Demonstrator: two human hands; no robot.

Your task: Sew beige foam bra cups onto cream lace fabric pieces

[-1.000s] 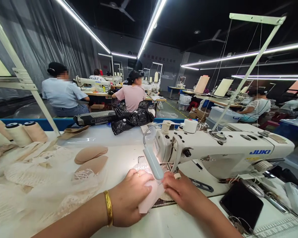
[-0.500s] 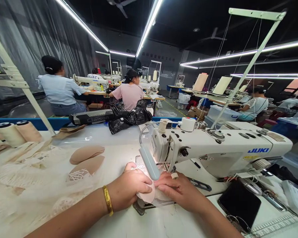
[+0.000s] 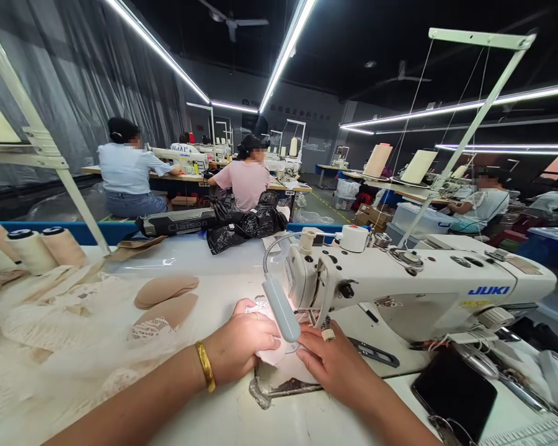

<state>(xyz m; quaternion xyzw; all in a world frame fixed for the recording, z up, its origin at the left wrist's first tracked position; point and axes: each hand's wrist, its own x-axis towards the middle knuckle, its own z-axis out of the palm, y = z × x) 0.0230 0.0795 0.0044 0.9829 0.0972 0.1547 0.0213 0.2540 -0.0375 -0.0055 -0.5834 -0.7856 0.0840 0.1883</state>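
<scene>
My left hand (image 3: pixel 247 342), with a gold bracelet on its wrist, is closed on a pale pink fabric piece (image 3: pixel 270 357) with white lace at its far edge. Flat and with fingers stretched out, my right hand (image 3: pixel 331 359) rests by the right side of that piece, under the head of a white JUKI sewing machine (image 3: pixel 376 269). A grey lamp (image 3: pixel 281 310) on a bendable neck lights the spot and hides part of the fabric. The needle and presser foot are mostly hidden.
Beige oval pads (image 3: pixel 167 291) and a heap of cream lace (image 3: pixel 41 322) lie left. Thread cones (image 3: pixel 28 251) stand behind them. Right of the machine bed are a black phone (image 3: pixel 453 393), a dark cutter (image 3: pixel 374 352) and a ruler (image 3: pixel 539 430). Co-workers (image 3: pixel 244 176) sit beyond.
The fabric piece has shifted away from me and turned, baring more of the machine plate's near edge. My right fingers are now flatter. The view has tilted slightly.
</scene>
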